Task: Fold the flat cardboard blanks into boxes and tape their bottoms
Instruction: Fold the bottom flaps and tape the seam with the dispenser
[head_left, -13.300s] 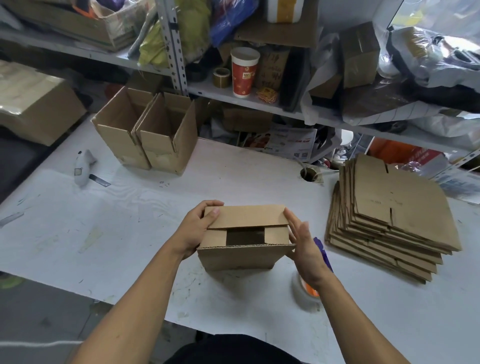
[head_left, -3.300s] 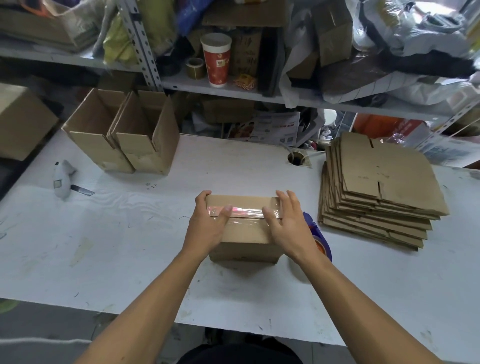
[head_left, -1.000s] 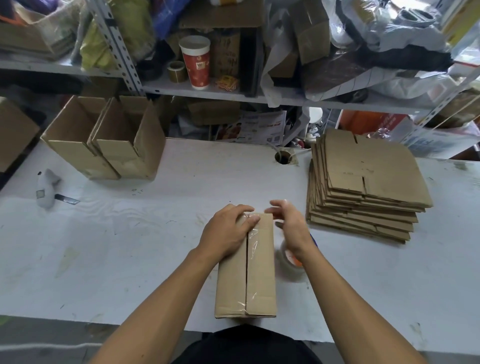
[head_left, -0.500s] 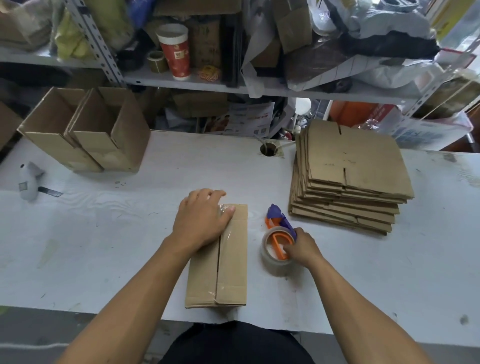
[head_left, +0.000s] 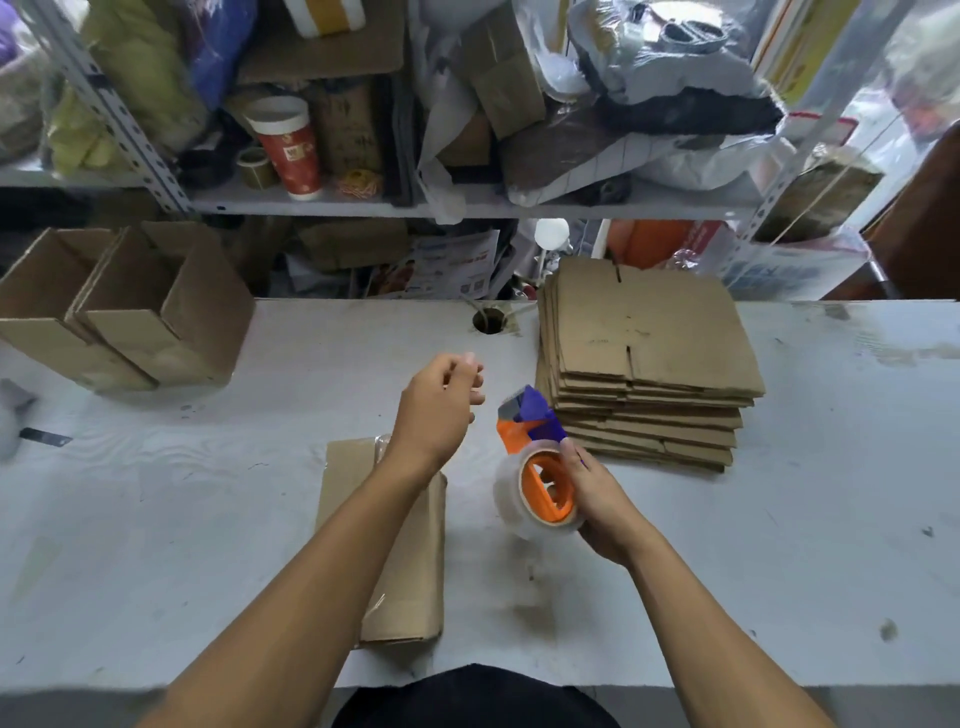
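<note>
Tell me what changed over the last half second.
The left hand let go of the taped box and rose above it, fingers loosely curled. The right hand lifted the tape dispenser off the table. The box, blank stack and two open boxes stayed put.

Two open-topped folded boxes, the first (head_left: 47, 317) and second (head_left: 171, 317), are standing side by side at the far left of the counter (head_left: 805, 519). One closed box (head_left: 410, 561) is lying at its near edge. One stack of flat blanks (head_left: 644, 358), too many to count, is sitting toward the counter's far right. One tape dispenser (head_left: 540, 467) is showing, and two hands, left (head_left: 434, 410) and right (head_left: 597, 499).
</note>
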